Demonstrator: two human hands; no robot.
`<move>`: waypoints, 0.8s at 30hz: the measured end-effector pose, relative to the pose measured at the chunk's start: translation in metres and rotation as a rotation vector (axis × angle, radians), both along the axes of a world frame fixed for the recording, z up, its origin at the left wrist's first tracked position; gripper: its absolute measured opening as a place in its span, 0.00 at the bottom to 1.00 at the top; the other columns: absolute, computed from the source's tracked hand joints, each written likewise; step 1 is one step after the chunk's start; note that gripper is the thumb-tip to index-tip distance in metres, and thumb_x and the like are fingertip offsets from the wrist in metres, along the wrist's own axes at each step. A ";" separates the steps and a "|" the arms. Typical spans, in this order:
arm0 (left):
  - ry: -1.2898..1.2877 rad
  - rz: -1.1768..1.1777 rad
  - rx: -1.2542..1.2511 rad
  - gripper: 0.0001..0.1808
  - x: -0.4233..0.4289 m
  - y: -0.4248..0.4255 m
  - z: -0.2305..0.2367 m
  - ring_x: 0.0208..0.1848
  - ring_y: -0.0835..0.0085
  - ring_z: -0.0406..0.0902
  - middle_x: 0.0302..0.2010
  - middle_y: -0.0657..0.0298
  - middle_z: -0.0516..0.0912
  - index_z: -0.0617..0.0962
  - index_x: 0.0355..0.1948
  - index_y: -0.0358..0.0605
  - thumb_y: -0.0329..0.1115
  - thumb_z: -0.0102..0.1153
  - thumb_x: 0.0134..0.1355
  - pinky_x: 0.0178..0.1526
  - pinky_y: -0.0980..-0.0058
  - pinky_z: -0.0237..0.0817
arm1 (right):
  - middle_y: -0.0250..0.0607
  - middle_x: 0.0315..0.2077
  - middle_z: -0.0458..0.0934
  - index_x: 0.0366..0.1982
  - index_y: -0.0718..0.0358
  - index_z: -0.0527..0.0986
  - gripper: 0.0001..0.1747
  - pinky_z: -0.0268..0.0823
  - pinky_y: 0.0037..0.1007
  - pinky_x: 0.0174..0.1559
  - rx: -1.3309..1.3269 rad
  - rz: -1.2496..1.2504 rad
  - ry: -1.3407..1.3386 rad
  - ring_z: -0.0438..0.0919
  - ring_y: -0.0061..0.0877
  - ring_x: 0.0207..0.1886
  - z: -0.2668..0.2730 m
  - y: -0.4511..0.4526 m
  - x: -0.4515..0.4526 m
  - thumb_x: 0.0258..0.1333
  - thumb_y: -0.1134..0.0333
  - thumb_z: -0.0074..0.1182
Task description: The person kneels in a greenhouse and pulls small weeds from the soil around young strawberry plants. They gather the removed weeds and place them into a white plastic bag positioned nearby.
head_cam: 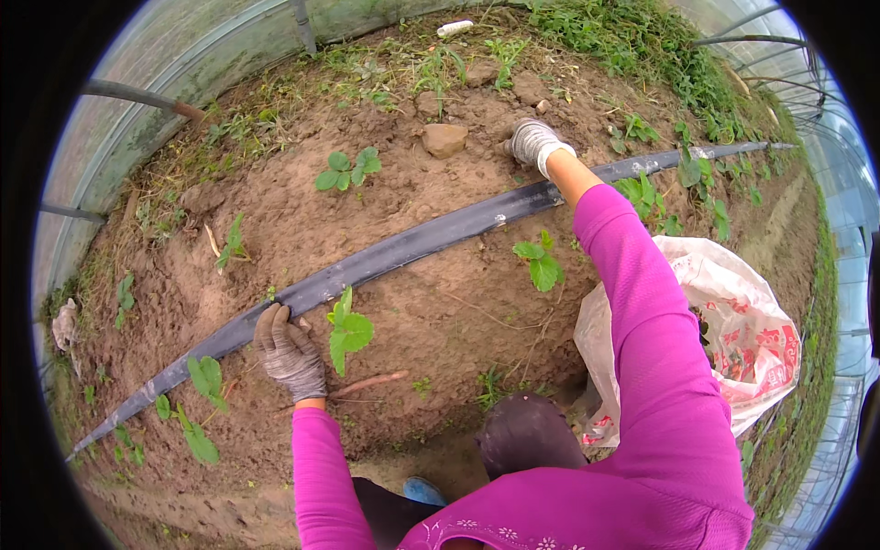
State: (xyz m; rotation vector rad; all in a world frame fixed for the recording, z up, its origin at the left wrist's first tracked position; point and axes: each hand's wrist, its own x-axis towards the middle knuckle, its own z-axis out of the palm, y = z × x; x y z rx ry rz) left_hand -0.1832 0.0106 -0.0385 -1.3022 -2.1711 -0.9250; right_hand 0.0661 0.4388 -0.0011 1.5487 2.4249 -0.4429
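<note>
My left hand (290, 350), in a grey and brown work glove, rests with its fingertips at the lower edge of a flat black irrigation hose (405, 249). Just right of it stands a young strawberry plant (350, 333). Beyond the hose, my right hand (533, 144) in a similar glove reaches down to the soil; its fingertips are partly hidden, so whether it holds anything cannot be told. A brown stone (445, 140) lies to its left. Another small strawberry plant (542, 265) grows on the near side of the hose, below my right forearm.
An open white woven sack (749, 344) with red print and plant matter inside stands at the right. Thick weeds (646, 48) cover the far right. A metal greenhouse pipe (137, 95) and plastic film border the upper left. My knee (529, 434) is against the bed's near side.
</note>
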 end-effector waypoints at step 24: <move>0.018 0.002 -0.023 0.10 0.000 0.001 0.002 0.50 0.58 0.74 0.47 0.58 0.79 0.78 0.42 0.43 0.29 0.51 0.60 0.55 0.61 0.64 | 0.34 0.23 0.80 0.45 0.65 0.77 0.17 0.67 0.16 0.23 -0.532 -0.159 0.730 0.75 0.17 0.19 0.021 0.014 0.020 0.57 0.62 0.58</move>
